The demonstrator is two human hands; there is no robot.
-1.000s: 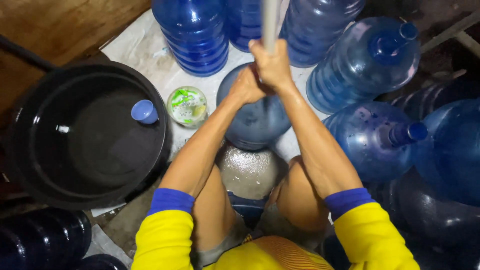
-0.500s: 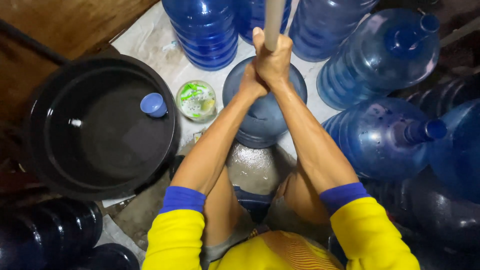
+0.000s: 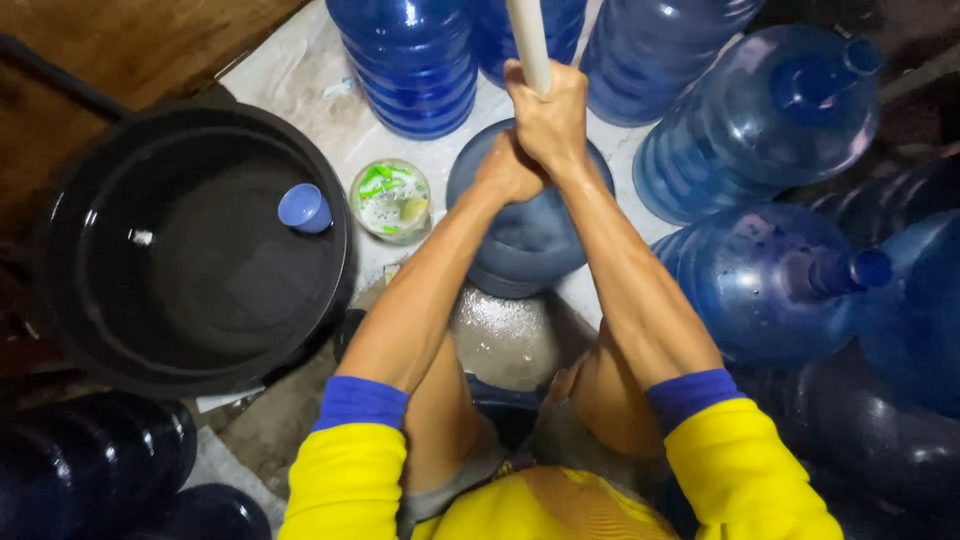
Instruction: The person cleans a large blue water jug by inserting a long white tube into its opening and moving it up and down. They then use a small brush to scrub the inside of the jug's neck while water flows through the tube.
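Both hands are clamped together on a pale upright plastic pole (image 3: 528,45): the right hand (image 3: 552,115) grips higher, the left hand (image 3: 508,170) wraps just below, touching it. The pole runs down toward a blue plastic water jug (image 3: 525,245) standing directly beneath the hands. To the left of the hands sits a small clear tub (image 3: 390,200), beside a large black basin (image 3: 190,250) holding a floating blue cup (image 3: 303,208)

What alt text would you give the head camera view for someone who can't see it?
Seen from above, a person in yellow sleeves grips a white pole with the right hand above the left hand, over an upright blue water jug. More blue jugs lie around, and a black tub with a blue cap floating inside sits at left.
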